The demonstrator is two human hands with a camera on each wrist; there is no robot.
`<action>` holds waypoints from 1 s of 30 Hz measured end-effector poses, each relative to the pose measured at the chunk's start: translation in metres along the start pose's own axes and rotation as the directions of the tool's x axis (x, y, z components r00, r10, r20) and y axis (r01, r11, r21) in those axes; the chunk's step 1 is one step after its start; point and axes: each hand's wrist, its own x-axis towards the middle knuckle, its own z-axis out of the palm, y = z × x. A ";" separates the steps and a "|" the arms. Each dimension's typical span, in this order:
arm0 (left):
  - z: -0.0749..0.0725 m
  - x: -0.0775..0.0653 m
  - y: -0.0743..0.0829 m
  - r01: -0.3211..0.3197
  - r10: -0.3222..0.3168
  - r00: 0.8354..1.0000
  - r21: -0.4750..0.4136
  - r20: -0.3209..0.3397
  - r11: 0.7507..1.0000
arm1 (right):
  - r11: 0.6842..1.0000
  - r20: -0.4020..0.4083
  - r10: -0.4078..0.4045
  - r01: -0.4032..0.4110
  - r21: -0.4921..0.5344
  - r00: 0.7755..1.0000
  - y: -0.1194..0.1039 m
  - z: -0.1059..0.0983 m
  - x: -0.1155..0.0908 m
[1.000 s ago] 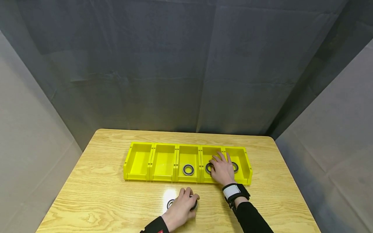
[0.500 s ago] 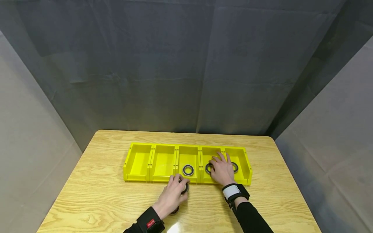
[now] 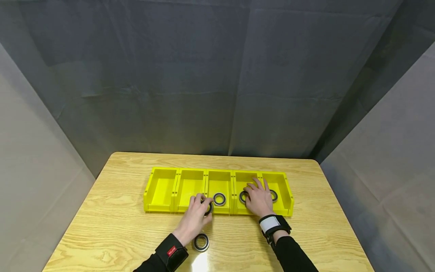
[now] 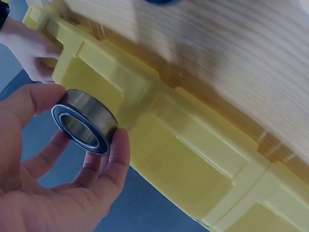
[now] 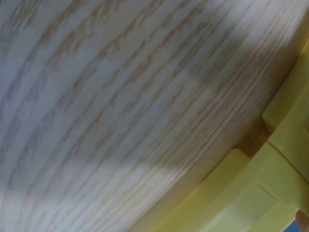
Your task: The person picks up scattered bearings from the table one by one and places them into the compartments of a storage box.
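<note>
My left hand [image 3: 191, 223] pinches a ball bearing [image 4: 91, 108] between thumb and fingertips, tilted, over the front edge of the yellow bins [image 3: 190, 207], near the second and third compartments. Steel outer ring and dark seal show in the left wrist view. My right hand [image 3: 259, 200] rests over the divider between the fourth and fifth compartments, fingers spread. Beside its thumb lies a bearing [image 3: 241, 197], partly covered; another bearing [image 3: 275, 195] shows in the fifth compartment. The third compartment holds a flat bearing [image 3: 215, 199]. In the right wrist view only a fingertip [image 5: 302, 221] shows.
One more bearing [image 3: 201, 249] lies on the wooden table [image 3: 112, 226] in front of the bins, close to my left wrist. No bearing shows in the two leftmost compartments. A dark curtain [image 3: 190, 75] hangs behind the table, with pale panels at both sides.
My left hand has lifted a bearing from the table and carried it forward and left to the bins' front edge, uncovering the bearing left on the table. The right hand has stayed put.
</note>
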 end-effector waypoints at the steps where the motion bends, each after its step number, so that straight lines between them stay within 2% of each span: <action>1: 0.000 0.001 -0.001 -0.001 0.001 1.000 -0.002 -0.008 1.000 | 1.000 -0.003 -0.001 0.001 0.000 1.000 0.000 0.000 0.000; 7: -0.003 0.004 -0.008 0.003 -0.002 0.999 0.008 -0.043 1.000 | 1.000 -0.007 -0.001 0.001 0.000 1.000 0.000 0.001 0.000; 14: -0.004 0.008 -0.012 0.055 -0.055 0.998 -0.013 -0.019 0.998 | 1.000 -0.004 -0.001 0.001 -0.004 1.000 0.000 0.000 0.000; 30: -0.003 0.014 -0.020 0.088 -0.088 0.996 -0.023 -0.016 0.996 | 1.000 -0.012 -0.006 0.006 0.008 1.000 0.001 -0.001 0.000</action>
